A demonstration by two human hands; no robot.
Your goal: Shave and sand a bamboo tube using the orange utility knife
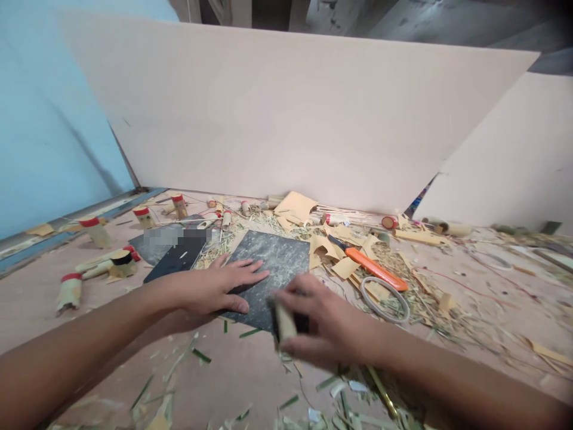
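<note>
My left hand [230, 283] lies flat with its fingers spread on a dark sheet of sandpaper [280, 254], which is dusted with pale powder. In my right hand [322, 319] is a short piece of bamboo tube [285, 325], gripped between thumb and fingers over the sheet's near right edge. Motion blurs the tube and that hand, and I cannot tell whether the tube touches the sheet. Beyond the right hand lies an orange utility knife [378, 270], beside a pale ring [385, 298].
Several bamboo tubes with red ends, one being a tube [69, 292], stand or lie at the left. A dark flat slab [176, 263] is near my left wrist. Shavings [421, 292] and yellow paper scraps [295, 208] litter the surface. A pale board [304, 119] rises behind.
</note>
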